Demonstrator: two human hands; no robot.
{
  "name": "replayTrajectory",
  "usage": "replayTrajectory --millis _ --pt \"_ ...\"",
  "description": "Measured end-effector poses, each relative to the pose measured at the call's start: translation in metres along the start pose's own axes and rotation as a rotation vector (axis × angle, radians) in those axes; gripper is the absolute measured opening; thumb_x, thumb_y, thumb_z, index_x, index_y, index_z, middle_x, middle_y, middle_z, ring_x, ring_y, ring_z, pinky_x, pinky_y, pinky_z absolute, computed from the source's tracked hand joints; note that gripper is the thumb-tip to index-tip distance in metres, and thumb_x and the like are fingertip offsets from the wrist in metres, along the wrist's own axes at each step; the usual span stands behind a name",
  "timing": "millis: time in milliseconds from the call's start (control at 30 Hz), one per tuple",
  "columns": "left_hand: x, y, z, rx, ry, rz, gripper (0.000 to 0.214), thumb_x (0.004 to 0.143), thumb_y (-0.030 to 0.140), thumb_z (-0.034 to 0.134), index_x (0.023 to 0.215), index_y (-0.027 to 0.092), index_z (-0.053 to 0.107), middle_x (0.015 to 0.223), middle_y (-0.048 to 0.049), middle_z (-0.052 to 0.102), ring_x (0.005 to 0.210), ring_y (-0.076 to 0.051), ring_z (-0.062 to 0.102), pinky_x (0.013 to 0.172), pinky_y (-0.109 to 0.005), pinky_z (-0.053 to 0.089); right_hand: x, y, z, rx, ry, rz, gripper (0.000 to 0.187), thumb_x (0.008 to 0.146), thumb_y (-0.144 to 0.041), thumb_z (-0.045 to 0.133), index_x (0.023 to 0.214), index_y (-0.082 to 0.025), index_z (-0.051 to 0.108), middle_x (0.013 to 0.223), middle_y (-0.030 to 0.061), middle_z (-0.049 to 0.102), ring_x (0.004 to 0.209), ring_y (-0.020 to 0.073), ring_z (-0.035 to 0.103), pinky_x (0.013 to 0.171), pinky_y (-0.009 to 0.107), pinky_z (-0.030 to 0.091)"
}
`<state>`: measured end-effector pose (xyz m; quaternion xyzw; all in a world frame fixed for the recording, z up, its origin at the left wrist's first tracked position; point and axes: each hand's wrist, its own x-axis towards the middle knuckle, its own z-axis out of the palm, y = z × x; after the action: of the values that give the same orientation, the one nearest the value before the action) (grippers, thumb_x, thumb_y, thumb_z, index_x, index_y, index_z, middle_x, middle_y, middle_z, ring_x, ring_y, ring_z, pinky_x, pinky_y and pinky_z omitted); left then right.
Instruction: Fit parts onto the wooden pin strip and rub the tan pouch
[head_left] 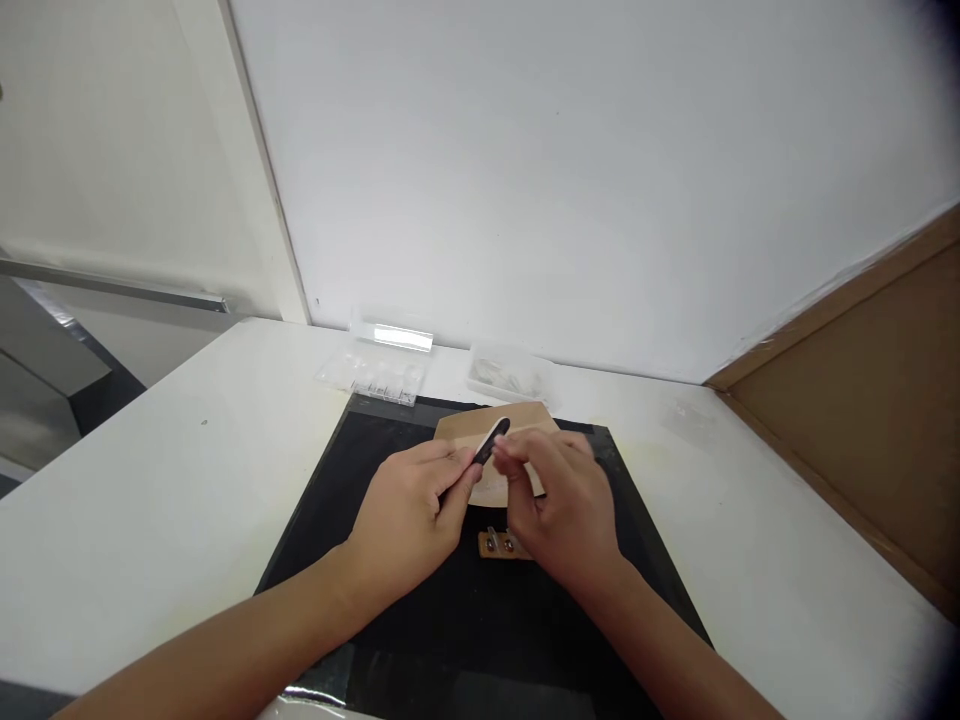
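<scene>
A dark nail file [492, 440] with a pale edge is pinched between the thumb and fingers of my left hand [420, 495], its rounded tip pointing up and to the right. My right hand [562, 495] is closed in a pinch close by the file's tip; whatever its fingertips hold is too small and blurred to name. Under both hands lies a sheet of brown paper [525, 415], partly covered by them. Below the right hand, a short tan strip [484, 546] carries shiny round pieces and clear slivers; its right end is hidden.
A black mat [465, 610] covers the middle of the white table [187, 500]. Behind it stand an opened clear plastic case [375, 375] and a translucent box [510, 372] of small clear pieces. White wall rises at the back, and a brown panel [862, 400] borders the right.
</scene>
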<state>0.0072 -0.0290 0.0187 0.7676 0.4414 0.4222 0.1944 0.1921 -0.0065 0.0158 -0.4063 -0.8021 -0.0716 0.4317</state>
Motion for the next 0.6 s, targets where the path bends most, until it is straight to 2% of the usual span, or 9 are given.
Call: replayTrajectory --millis 267,367,500,600 --pt "0.0003 0.0000 0.0009 0.051 0.008 0.022 0.025 0.104 0.022 0.052 0.101 0.019 0.077 0.079 -0.0030 0.067 0.071 -0.015 0.064 0.063 -0.026 0.051 -0.0003 -0.0008 -0.0012 -0.006 -0.046 0.011 0.016 0.101 -0.015 0.053 0.089 -0.024 0.056 0.078 -0.0004 0.074 0.069 0.0163 0.067 0.075 0.036 0.041" --pt "0.0000 0.0004 0.0011 0.053 0.006 0.013 0.025 0.104 0.023 0.053 0.098 0.018 0.076 0.079 -0.0028 0.066 0.070 -0.014 0.063 0.063 -0.026 0.050 -0.0004 -0.0021 -0.0011 -0.035 0.006 0.041 0.015 0.101 -0.016 0.054 0.089 -0.024 0.057 0.077 -0.0004 0.074 0.069 0.0165 0.068 0.077 0.037 0.040" --pt "-0.0006 -0.0003 0.0019 0.038 -0.001 0.022 0.022 0.103 0.020 0.054 0.100 0.018 0.075 0.080 -0.0022 0.067 0.073 -0.014 0.065 0.067 -0.026 0.050 0.0002 -0.0035 -0.0039 0.014 -0.075 0.070 0.015 0.099 -0.016 0.056 0.086 -0.023 0.058 0.076 -0.0025 0.074 0.064 0.0147 0.065 0.075 0.036 0.039" --pt "-0.0004 -0.0026 0.0025 0.020 0.018 0.032 0.022 0.104 0.022 0.054 0.108 0.019 0.075 0.084 -0.0033 0.068 0.077 -0.015 0.066 0.069 -0.027 0.051 0.0013 0.0000 -0.0073 0.013 -0.019 0.118 0.011 0.100 -0.018 0.059 0.090 -0.023 0.062 0.082 -0.0022 0.078 0.069 0.0151 0.069 0.079 0.036 0.039"
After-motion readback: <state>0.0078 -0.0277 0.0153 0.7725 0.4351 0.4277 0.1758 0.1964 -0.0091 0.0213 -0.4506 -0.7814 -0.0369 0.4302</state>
